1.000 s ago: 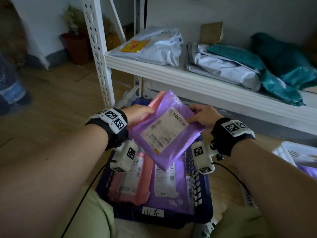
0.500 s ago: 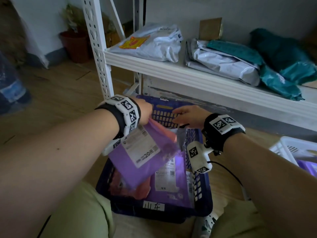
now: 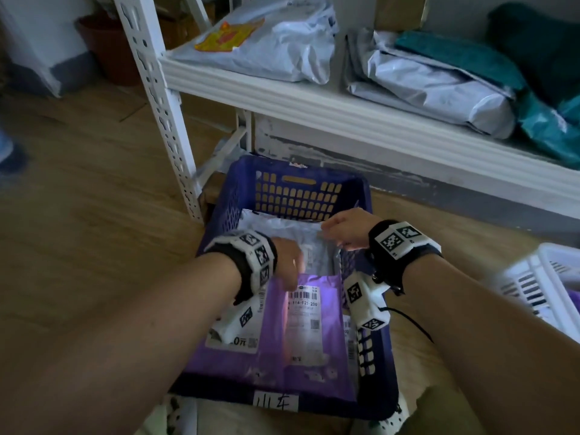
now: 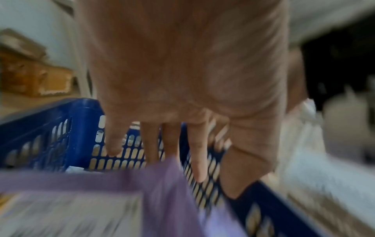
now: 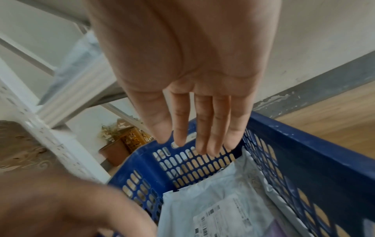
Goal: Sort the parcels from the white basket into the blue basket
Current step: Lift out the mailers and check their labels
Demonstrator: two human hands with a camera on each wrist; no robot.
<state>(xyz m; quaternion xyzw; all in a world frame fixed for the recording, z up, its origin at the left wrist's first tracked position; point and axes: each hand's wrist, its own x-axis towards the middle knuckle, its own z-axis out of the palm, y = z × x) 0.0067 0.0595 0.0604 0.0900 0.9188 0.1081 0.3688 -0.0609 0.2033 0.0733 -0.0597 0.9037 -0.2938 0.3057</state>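
Note:
The blue basket [image 3: 361,183] stands on the floor in front of me, labelled at its near wall. Purple parcels lie flat in it; the one with the large white label [image 3: 219,365] is at the near left, blurred in the left wrist view [image 4: 162,192]. A grey parcel [image 3: 301,233] lies at the far end [image 5: 223,200]. My left hand [image 3: 287,262] hovers just over the purple parcels with straight fingers [image 4: 154,144], gripping nothing. My right hand [image 3: 342,230] hangs over the basket's far right with straight fingers [image 5: 202,128], empty. The white basket [image 3: 543,271] shows at the right edge.
A white metal shelf [image 3: 345,111] juts out right above the basket's far end, holding grey parcels [image 3: 276,42] and teal ones [image 3: 539,127]. Its perforated post [image 3: 163,114] stands left of the basket. Wooden floor [image 3: 94,183] lies to the left.
The purple parcel went from both hands, through the left hand alone, down into the blue basket. Both hands have let go and now hang over the basket.

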